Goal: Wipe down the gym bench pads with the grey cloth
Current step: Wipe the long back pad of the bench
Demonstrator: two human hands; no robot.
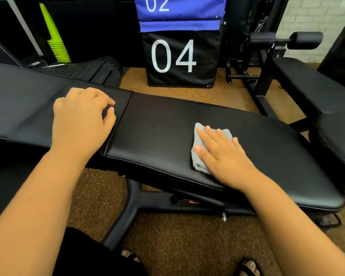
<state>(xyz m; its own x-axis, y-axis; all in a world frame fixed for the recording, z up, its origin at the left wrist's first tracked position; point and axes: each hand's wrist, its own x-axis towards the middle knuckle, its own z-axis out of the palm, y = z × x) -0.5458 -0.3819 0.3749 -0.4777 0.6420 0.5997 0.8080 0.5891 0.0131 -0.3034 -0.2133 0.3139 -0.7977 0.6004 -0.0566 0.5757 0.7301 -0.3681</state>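
A black gym bench runs across the view with two pads: a longer back pad (28,100) on the left and a seat pad (157,126) on the right, split by a narrow seam. The folded grey cloth (197,140) lies on the seat pad near its front edge. My right hand (221,154) presses flat on the cloth with straight, spread fingers. My left hand (82,118) rests on the back pad beside the seam, fingers curled loosely and holding nothing.
A black padded box marked 04 (179,58) stands on the brown floor behind the bench, a blue one marked 02 (177,10) stacked above. Another black bench (315,86) and machine frame stand at right. Green cones (54,36) stand at back left. The bench's frame (127,212) crosses below.
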